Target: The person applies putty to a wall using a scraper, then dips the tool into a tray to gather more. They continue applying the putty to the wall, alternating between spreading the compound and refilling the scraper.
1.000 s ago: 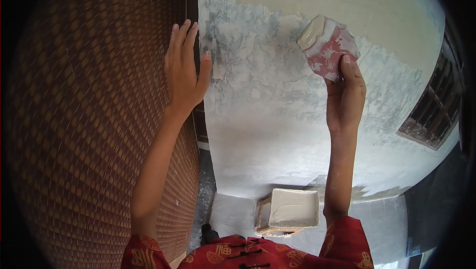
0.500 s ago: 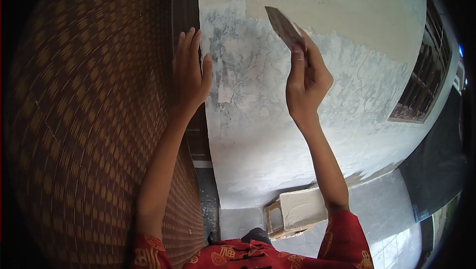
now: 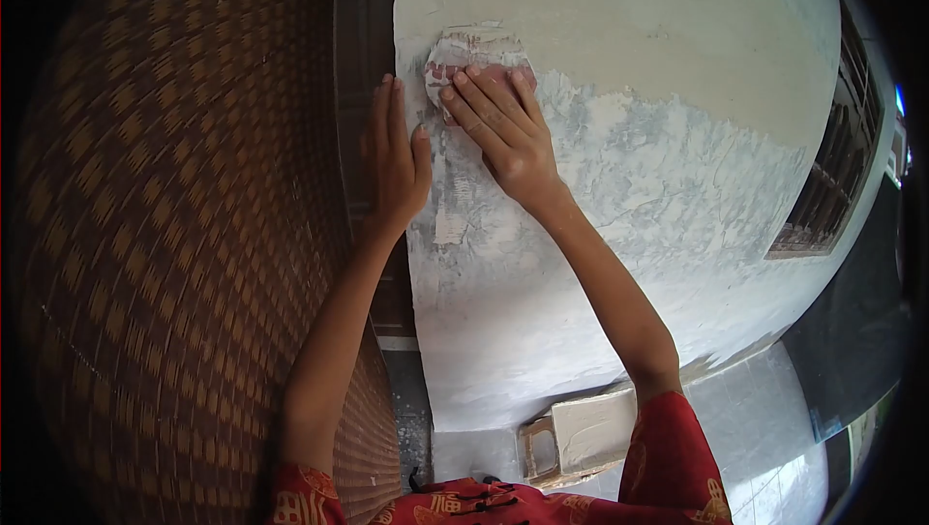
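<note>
My right hand (image 3: 508, 143) presses a flat reddish putty scraper (image 3: 489, 80) against the wall (image 3: 600, 167), its fingers laid over the tool's back and the thumb hidden. White filler smears the scraper's far part. Around it the wall is patchy grey-white, with a smooth cream coat (image 3: 677, 31) higher up. My left hand (image 3: 397, 157) holds nothing; its fingers are stretched out along the wall's left edge, beside the dark door (image 3: 368, 2).
A woven brown mat (image 3: 184, 235) stands close along the left. On the floor by the wall's foot sits a container with a pale, filler-coated top (image 3: 592, 428). A barred window (image 3: 827, 157) is set in the wall at right, over grey floor tiles (image 3: 755, 409).
My right hand has moved left with the scraper, from edge-on and raised off the wall to flat against it. My left hand has shifted slightly right and down in view.
</note>
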Available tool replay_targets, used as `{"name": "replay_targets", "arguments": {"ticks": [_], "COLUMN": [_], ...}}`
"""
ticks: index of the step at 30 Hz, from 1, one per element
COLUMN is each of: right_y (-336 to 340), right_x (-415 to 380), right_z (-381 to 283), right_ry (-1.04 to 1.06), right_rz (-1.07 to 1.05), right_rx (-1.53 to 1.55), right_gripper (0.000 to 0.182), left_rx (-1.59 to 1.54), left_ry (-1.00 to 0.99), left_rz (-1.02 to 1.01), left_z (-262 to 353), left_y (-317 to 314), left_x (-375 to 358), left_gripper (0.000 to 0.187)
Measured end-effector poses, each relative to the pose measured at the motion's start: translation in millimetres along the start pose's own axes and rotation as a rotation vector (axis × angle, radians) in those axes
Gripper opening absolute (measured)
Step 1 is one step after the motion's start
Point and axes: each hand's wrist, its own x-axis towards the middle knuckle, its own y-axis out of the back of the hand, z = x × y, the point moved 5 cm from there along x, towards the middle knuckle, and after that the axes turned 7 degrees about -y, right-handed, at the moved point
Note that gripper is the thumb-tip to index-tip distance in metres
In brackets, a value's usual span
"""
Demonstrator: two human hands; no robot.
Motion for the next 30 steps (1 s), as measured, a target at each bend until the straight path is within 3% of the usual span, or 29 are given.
{"name": "replay_targets", "arguments": {"ticks": [21,23,30], "right_y": [-8.3,-10.8,25.5], "right_x": [-15.4,-25.5,-43.8], "right_z": [2.6,1.1,-23.4], "right_ry": [-0.175,-0.217,-0.192], "right_rz": [-0.212,-0.263,-0.304], "right_rx": [0.053,0.109,0.192], "right_gripper": [0.039,0.055,0.052], "left_rx": [0.277,0.27,0.299], "left_ry": [0.009,0.026,-0.013], "left_rz": [0.026,0.033,0.004], "left_z": [-0.3,-1.1,-0.4], "left_y": [3.4,4.0,7.8], "left_x": [-6.7,-6.8,-2.0], "left_gripper": [0.055,0.055,0.057]}}
